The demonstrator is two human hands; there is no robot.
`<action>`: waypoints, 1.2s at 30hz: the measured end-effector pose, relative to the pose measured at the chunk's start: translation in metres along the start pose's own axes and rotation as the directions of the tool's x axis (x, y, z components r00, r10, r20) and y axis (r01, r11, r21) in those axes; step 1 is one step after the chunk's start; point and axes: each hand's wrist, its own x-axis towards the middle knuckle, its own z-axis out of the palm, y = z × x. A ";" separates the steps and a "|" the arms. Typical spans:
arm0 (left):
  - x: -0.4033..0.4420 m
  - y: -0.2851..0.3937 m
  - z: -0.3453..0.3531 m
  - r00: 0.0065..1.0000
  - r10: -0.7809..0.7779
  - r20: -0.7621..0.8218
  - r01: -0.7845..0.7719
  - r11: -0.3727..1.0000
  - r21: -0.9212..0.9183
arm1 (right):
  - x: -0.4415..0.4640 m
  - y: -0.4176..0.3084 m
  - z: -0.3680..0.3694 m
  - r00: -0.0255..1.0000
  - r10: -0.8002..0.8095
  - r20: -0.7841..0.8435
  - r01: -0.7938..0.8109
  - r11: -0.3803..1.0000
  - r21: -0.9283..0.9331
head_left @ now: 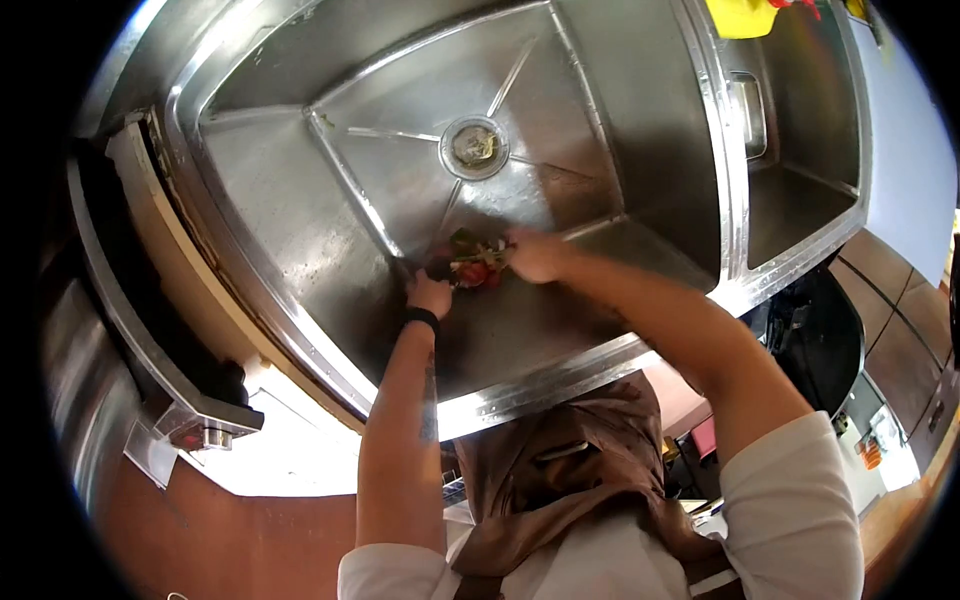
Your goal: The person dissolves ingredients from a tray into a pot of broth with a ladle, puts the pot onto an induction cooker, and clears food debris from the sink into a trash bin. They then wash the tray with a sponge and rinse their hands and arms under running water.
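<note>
Low in the large steel sink basin (400,185), both my hands meet at a small clump of red and green scraps (478,272), perhaps food or plant bits. It is blurred, so its exact kind does not show. My left hand (430,295), with a black band at the wrist, is closed at the clump's left edge. From the other side, my right hand (537,257) has its fingers curled onto the clump's right edge. The fingertips of both hands are partly hidden. Beyond them, the round drain (474,148) holds some pale scraps.
A metal divider (733,170) separates a second basin (800,200) on the right. Something yellow (742,16) with red beside it sits at the top right. The sink's front rim (540,385) runs close to my apron (570,450). Small bits cling to the basin's left side.
</note>
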 end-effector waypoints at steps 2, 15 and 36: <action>-0.002 -0.003 -0.002 0.998 -0.003 -0.059 -0.004 0.992 -0.126 | -0.021 0.003 -0.040 0.969 0.243 -0.045 -0.247 0.940 -0.235; -0.023 0.049 0.002 0.815 0.529 -0.236 -0.472 0.843 0.258 | 0.014 -0.034 0.043 0.981 -0.041 -0.189 0.017 0.992 -0.128; -0.100 0.083 0.010 0.806 0.590 0.050 -0.584 0.777 0.235 | -0.080 -0.013 -0.013 0.873 -0.486 -0.045 0.483 0.873 -0.064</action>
